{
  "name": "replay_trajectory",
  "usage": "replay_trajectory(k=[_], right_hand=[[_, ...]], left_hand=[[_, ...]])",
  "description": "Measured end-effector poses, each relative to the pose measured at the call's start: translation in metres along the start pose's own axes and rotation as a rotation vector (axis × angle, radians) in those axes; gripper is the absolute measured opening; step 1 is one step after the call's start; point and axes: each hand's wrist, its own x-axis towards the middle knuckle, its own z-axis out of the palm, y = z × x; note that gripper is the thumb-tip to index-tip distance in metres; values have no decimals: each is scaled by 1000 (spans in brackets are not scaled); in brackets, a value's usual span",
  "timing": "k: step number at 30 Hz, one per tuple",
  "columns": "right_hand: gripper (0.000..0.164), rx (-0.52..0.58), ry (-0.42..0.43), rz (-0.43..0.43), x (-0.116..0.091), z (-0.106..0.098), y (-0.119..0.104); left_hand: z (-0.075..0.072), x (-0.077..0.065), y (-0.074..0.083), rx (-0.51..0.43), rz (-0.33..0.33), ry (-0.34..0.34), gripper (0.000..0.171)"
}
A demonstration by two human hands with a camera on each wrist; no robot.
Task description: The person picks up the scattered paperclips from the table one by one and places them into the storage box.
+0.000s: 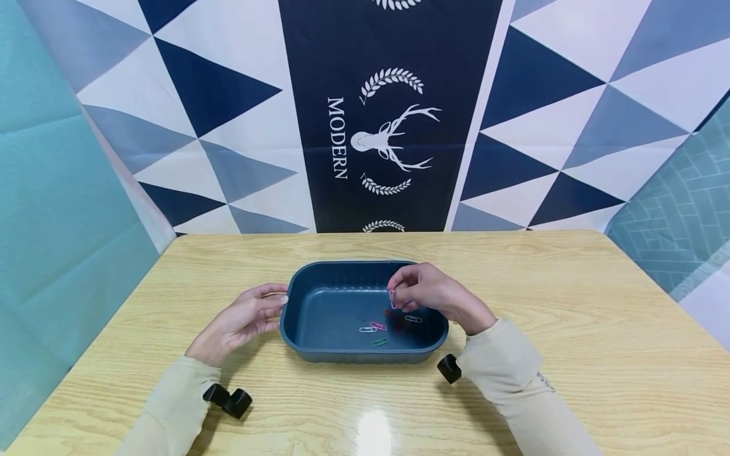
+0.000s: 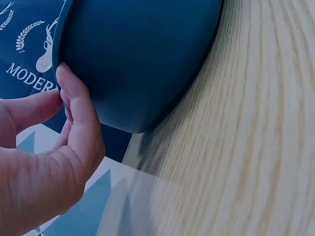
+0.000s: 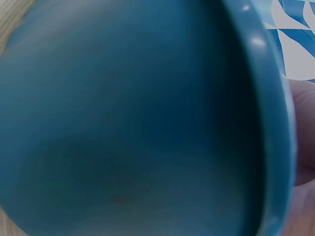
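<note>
A dark blue plastic basin [image 1: 336,356] stands on the wooden table, with several coloured paper clips on its floor. Among them lie a green paper clip [image 1: 379,342], a pink one [image 1: 377,326] and a pale one [image 1: 367,329]. My right hand [image 1: 430,291] is over the basin's right side and pinches a light purple paper clip [image 1: 393,299] between thumb and fingers. At the left end, my left hand [image 1: 251,316] pinches the basin's rim; the left wrist view shows its fingers [image 2: 81,105] against the outer wall. In the right wrist view, the basin wall [image 3: 123,98] hides most of that hand.
The wooden table [image 1: 570,329] extends to both sides of the basin. Behind it hangs a patterned cloth [image 1: 393,209] with triangles and a deer print. A black wrist camera [image 1: 236,403] is beside the left sleeve, another [image 1: 449,368] beside the right.
</note>
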Motion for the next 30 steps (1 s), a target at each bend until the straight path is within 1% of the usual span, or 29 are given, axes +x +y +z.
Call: replay_trajectory(k=[6, 13, 21, 30], right_hand=[[17, -17, 6, -5, 0, 1, 1], [17, -23, 0, -29, 1, 3, 3], [19, -23, 4, -23, 1, 4, 3], [20, -25, 1, -37, 1, 3, 2]], left_hand=[[1, 0, 0, 0, -1, 0, 37], [1, -1, 0, -2, 5, -6, 32], [1, -1, 0, 1, 3, -2, 27], [-1, -4, 1, -6, 5, 5, 25]])
